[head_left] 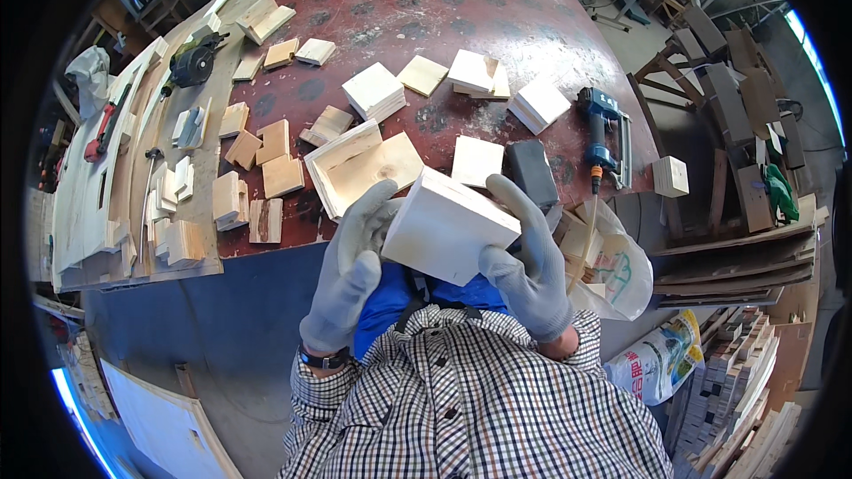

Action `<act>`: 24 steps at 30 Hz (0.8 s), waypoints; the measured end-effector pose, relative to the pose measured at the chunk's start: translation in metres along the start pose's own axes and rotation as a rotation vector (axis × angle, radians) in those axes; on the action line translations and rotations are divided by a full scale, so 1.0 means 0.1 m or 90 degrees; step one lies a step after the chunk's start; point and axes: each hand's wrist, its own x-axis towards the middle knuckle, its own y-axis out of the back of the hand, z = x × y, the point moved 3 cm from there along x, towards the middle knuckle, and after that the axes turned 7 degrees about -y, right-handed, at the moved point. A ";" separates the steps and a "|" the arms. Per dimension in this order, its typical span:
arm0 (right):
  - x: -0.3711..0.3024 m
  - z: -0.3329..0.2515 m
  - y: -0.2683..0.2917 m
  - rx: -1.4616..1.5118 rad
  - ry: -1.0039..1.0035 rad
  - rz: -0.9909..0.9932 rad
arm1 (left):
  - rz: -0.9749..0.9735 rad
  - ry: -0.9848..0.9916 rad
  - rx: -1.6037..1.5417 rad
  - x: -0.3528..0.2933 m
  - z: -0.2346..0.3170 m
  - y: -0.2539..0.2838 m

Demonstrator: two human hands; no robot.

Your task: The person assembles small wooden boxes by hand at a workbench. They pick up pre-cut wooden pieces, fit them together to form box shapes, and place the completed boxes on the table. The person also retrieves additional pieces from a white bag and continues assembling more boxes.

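Note:
In front of my chest, at the table's near edge, I hold a pale box-shaped wooden piece (448, 229) between both hands. It is tilted, and whether it is hollow cannot be seen. My left hand (348, 262), in a grey work glove, closes on its left end, with some fingers hidden behind it. On the right end, my gloved right hand (532, 262) grips with the thumb on the near face and the fingers up along the far side. Just beyond lies an open wooden box (327, 168). A square wooden panel (477, 160) and a dark block (531, 173) rest beside it.
A nail gun (600, 137) stands on the right of the red table (373, 27). Wooden blocks and stacked squares (374, 91) are scattered about. Boards at left carry a dark power tool (193, 60). A white bag (626, 266) with wood pieces hangs near the right edge.

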 end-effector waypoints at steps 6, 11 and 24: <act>-0.07 0.22 -0.06 0.130 -0.087 -0.070 | 0.020 0.196 0.019 -0.17 -0.10 -0.07; -0.17 0.47 -0.11 0.069 -0.176 -0.046 | 0.153 0.173 0.025 -0.37 -0.26 -0.16; -0.28 0.61 -0.08 0.148 -0.304 -0.130 | 0.180 0.059 0.022 -0.52 -0.35 -0.22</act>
